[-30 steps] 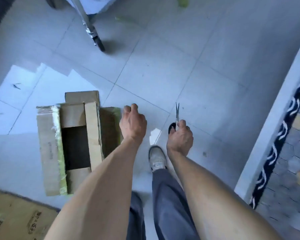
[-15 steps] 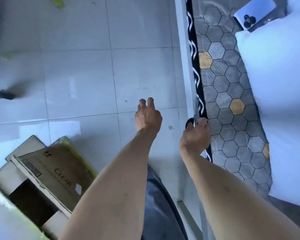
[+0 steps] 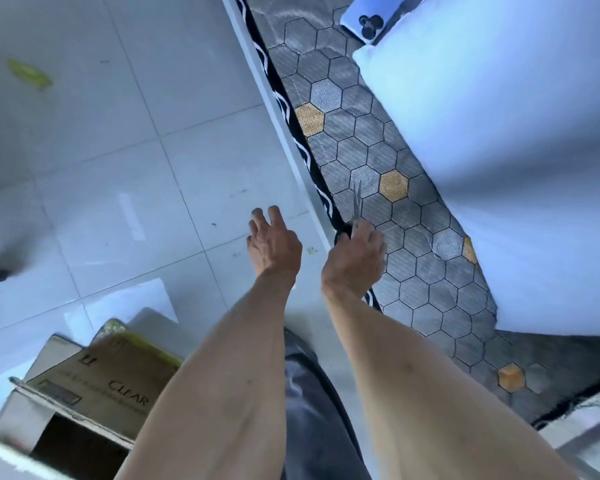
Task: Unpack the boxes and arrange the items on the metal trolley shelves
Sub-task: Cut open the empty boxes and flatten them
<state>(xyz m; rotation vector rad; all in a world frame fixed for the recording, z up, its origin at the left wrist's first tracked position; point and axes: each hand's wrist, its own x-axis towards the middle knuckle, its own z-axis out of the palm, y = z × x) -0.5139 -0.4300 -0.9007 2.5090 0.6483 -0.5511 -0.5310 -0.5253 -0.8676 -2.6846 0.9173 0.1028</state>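
An opened cardboard box (image 3: pixel 94 386) printed "CLEAR" lies on the tiled floor at the lower left, its flaps up and its inside dark. My right hand (image 3: pixel 355 258) grips a pair of scissors (image 3: pixel 356 202) by the black handles, blades pointing away over the patterned rug. My left hand (image 3: pixel 274 244) hovers beside it above the tiles, fingers loosely spread and holding nothing. No trolley shelf shows in this view.
A hexagon-patterned rug (image 3: pixel 378 161) with a black wavy border runs along a white sill (image 3: pixel 284 133). A white cushion (image 3: pixel 499 133) and a phone (image 3: pixel 368 19) lie on the right. A yellow-green scrap (image 3: pixel 28 72) lies on the floor at upper left.
My view has swung right, from the box and trolley wheel to the rug and cushion. My right hand carried the scissors over the rug. My left hand's fingers have loosened.
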